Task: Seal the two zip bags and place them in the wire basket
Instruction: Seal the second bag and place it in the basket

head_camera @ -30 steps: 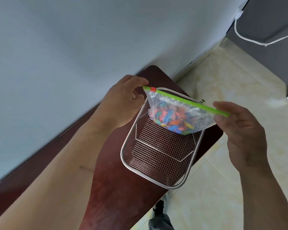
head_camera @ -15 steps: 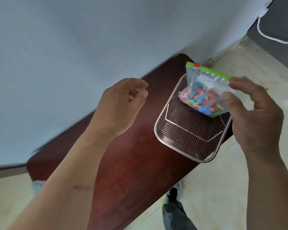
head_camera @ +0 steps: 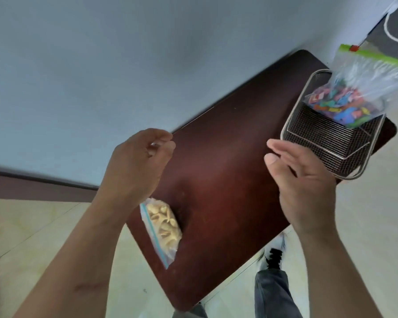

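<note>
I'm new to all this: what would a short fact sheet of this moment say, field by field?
Left hand: loosely curled, holding nothing, above the table
Right hand: open, empty
Wire basket: at the far right end of the dark wooden table
Green-zip bag: colourful pieces inside, standing in the basket
Blue-zip bag: pale snack pieces, lying at the table's near left edge

Two zip bags (head_camera: 363,88) (head_camera: 162,226), one wire basket (head_camera: 326,143), two hands (head_camera: 136,164) (head_camera: 303,180).
</note>
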